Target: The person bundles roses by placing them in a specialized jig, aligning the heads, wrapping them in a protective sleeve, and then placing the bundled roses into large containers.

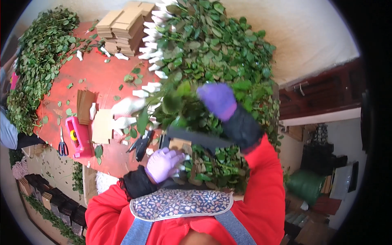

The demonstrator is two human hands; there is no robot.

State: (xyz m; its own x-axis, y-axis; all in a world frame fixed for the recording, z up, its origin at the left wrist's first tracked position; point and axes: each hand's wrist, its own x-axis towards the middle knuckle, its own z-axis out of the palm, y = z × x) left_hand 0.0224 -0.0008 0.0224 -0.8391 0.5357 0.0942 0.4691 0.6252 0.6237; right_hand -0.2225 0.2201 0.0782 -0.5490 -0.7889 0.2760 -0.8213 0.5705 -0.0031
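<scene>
My right hand [216,100], in a purple glove and blurred, is closed around leafy stems [180,101] above a large heap of cut stems. A blurred white-sleeved flower head [128,106] is at the left end of these stems. My left hand [163,165], in a lilac glove, lies low over a piece of cardboard [180,144] and a few white-wrapped flower heads [182,167]. Its fingertips touch them, but whether they grip is hidden. Both sit in a black holder [199,136] with leafy stems extending right. A black stapler-like tool [142,146] lies left of the holder.
The red table [107,73] carries a pink tape dispenser [79,137], scissors [62,144], cardboard pieces [85,107] and a stacked cardboard pile [125,26]. Leafy stems [214,52] with white-sleeved heads fill the right. Another leafy heap [46,52] stands left, near a person's sleeve [9,131].
</scene>
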